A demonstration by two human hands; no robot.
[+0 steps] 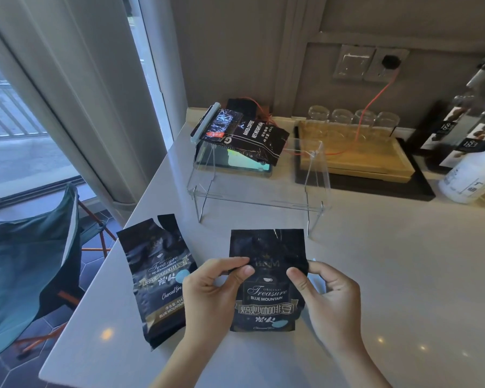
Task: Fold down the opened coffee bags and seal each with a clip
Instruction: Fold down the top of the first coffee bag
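A black coffee bag (pixel 267 298) with its top torn open stands in front of me on the white counter (pixel 389 275). My left hand (pixel 207 292) pinches its left edge and my right hand (pixel 328 298) pinches its right edge, just below the opened top. A second opened black coffee bag (pixel 157 275) lies flat to the left, partly under my left hand. A third black coffee bag (pixel 252 138) rests on a clear acrylic stand (pixel 252 191) at the back, with a pale blue clip (pixel 203 123) along its folded left end.
Behind the stand lies a phone (pixel 244 162). A wooden tray (pixel 356 158) with upturned glasses sits on a black mat, bottles (pixel 471 130) at far right. An orange cable (pixel 375 99) runs to a wall socket. The counter's edge drops off left toward a teal folding chair (pixel 31 264).
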